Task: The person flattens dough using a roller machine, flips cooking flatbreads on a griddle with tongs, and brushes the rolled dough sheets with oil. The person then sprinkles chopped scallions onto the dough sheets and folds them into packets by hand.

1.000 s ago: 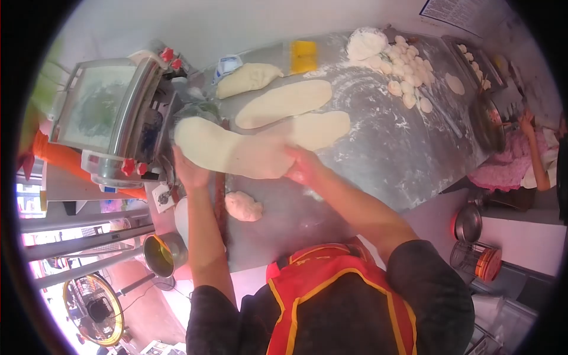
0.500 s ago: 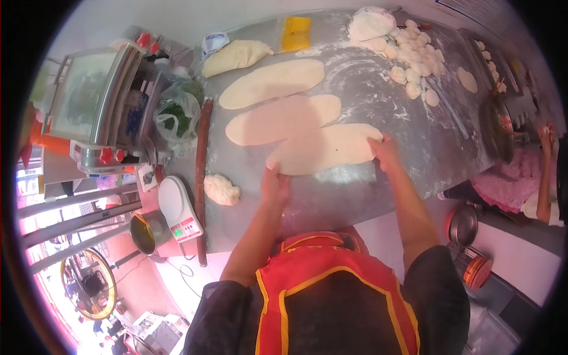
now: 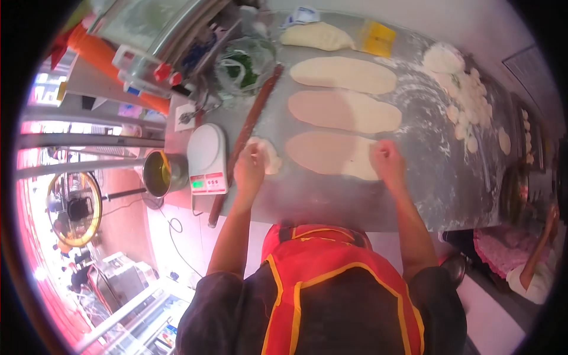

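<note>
Three long flat sheets of dough lie side by side: a far sheet (image 3: 343, 73), a middle sheet (image 3: 343, 110) and a near sheet (image 3: 331, 155). My right hand (image 3: 388, 163) is over the near sheet's right end, its fingers curled in; I see nothing in them. My left hand (image 3: 249, 171) is at the left side of a dough lump (image 3: 271, 157), fingers bent against its edge and covering part of it. Just left of that hand lies a long wooden rolling pin (image 3: 258, 109), partly hidden by it.
A kitchen scale (image 3: 207, 155) and a metal pot (image 3: 157, 173) stand at left, near a bag of greens (image 3: 241, 70). Behind the sheets are a larger dough piece (image 3: 316, 36) and a yellow packet (image 3: 378, 39). Small dough pieces (image 3: 467, 97) lie right, with another person's arm (image 3: 541, 248) beyond.
The near dough sheet, held at both ends before, now lies flat, lined up with the others. My left hand has moved left to the dough lump. The view has turned left.
</note>
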Demonstrator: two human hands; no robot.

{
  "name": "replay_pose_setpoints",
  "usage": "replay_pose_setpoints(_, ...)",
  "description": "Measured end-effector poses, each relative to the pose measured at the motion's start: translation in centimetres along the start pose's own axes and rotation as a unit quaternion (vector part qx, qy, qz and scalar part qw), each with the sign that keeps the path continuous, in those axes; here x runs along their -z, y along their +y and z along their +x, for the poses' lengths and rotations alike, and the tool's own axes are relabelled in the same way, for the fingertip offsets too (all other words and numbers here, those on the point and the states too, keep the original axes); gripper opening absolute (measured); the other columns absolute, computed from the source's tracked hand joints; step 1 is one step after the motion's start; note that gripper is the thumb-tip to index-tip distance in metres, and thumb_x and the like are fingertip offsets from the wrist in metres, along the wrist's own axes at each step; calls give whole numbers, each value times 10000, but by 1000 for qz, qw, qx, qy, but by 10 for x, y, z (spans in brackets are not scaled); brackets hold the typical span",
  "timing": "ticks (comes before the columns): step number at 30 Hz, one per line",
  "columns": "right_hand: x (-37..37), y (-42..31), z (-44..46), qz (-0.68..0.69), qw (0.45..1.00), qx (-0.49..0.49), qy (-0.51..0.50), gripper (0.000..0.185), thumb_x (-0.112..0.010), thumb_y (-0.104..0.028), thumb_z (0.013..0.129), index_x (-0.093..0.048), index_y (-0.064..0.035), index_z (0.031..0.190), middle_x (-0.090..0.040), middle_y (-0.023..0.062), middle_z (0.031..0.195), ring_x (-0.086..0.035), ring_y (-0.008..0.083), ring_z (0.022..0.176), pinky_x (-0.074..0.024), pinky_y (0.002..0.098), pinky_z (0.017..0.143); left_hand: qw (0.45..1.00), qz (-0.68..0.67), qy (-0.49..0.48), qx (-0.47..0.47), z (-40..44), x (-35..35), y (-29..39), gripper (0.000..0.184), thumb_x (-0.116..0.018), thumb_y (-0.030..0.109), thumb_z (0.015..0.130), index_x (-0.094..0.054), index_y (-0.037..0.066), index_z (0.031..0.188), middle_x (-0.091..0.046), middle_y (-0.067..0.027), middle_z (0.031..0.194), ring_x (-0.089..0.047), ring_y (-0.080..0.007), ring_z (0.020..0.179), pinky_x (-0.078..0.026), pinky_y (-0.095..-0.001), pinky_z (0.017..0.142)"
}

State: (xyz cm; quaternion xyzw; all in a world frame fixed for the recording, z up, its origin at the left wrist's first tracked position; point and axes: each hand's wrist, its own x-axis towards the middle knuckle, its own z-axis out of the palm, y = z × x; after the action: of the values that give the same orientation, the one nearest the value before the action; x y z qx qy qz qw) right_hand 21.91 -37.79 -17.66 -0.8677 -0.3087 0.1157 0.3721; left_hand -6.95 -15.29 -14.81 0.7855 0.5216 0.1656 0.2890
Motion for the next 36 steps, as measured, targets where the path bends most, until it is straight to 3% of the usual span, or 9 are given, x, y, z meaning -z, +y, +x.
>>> replay_pose_setpoints(3, -80, -65, -11, 143, 974, 89, -149, 239, -574, -144, 838, -569, -38, 1052, -635, 171, 903, -624, 335, 831, -497, 386, 719, 984, 124, -55, 116, 7, 23, -14, 432, -586, 305, 849, -530, -46, 1094, -619, -248, 1003, -607, -362, 955, -468, -428, 802)
replay_pose_setpoints(6, -145, -134, -30, 65, 947, 251, -188, 429, -663, -196, 798, -512, -1, 1150, -623, 188, 1031, -619, 363, 905, -493, 410, 771, 988, -115, 9, 106, 2, -29, -93, 312, -606, 259, 857, -566, -36, 952, -630, -112, 805, -617, -194, 727, -477, -321, 625)
replay_pose_setpoints(7, -165, -143, -33, 59, 952, 212, -213, 457, -679, -206, 780, -511, 1, 1151, -620, 193, 1033, -609, 371, 923, -488, 416, 784, 961, -199, -26, 190, 4, -33, -95, 505, -634, 344, 823, -544, -78, 1085, -644, -211, 950, -631, -301, 907, -479, -377, 785)
replay_pose_setpoints(12, -187, -156, -19, 56, 938, 40, -340, 519, -741, -213, 708, -531, 10, 1127, -609, 202, 1069, -599, 321, 990, -477, 397, 826, 802, -485, -160, 310, 1, -3, -38, 365, -642, 151, 840, -566, 40, 1180, -626, -83, 1059, -625, -157, 888, -503, -258, 712)
replay_pose_setpoints(22, -51, -351, 69, 464, 862, 112, -171, 547, -669, -69, 804, -419, 3, 1285, -483, 142, 1256, -561, 126, 1009, -485, 267, 789, 891, -435, -56, -119, 141, 170, 102, 333, -605, 60, 854, -526, -17, 1169, -617, -103, 1087, -595, -169, 975, -509, -306, 803)
replay_pose_setpoints(23, -45, -371, 74, 459, 864, 134, -157, 550, -658, -60, 812, -403, -2, 1296, -470, 138, 1261, -563, 124, 985, -486, 265, 777, 825, -554, -38, -109, 161, 194, 123, 324, -604, 54, 851, -534, -25, 1158, -632, -105, 1042, -620, -182, 915, -520, -303, 767)
replay_pose_setpoints(29, -65, -361, 78, 431, 878, 145, -152, 517, -623, -34, 825, -407, -29, 1295, -488, 124, 1191, -545, 119, 826, -480, 248, 718, 968, -51, 188, -159, 356, 288, 101, 366, -651, 237, 785, -563, -12, 1039, -583, -213, 1060, -608, -304, 945, -493, -412, 809)
replay_pose_setpoints(33, -47, -328, 82, 137, 953, 153, -223, 395, -611, -81, 828, -499, -39, 1206, -566, 96, 1058, -581, 144, 891, -467, 269, 759, 942, 234, 135, -201, 377, 302, 89, 406, -606, 294, 789, -576, 108, 1149, -537, -222, 1141, -540, -354, 1060, -434, -441, 909)
replay_pose_setpoints(36, -16, -333, 86, -84, 901, 331, -266, 366, -579, -156, 850, -534, -27, 1190, -607, 143, 1045, -578, 282, 954, -456, 369, 859, 898, 301, 119, -298, 389, 286, 65, 419, -575, 296, 811, -574, 159, 1208, -537, -205, 1144, -533, -356, 1067, -428, -425, 920)
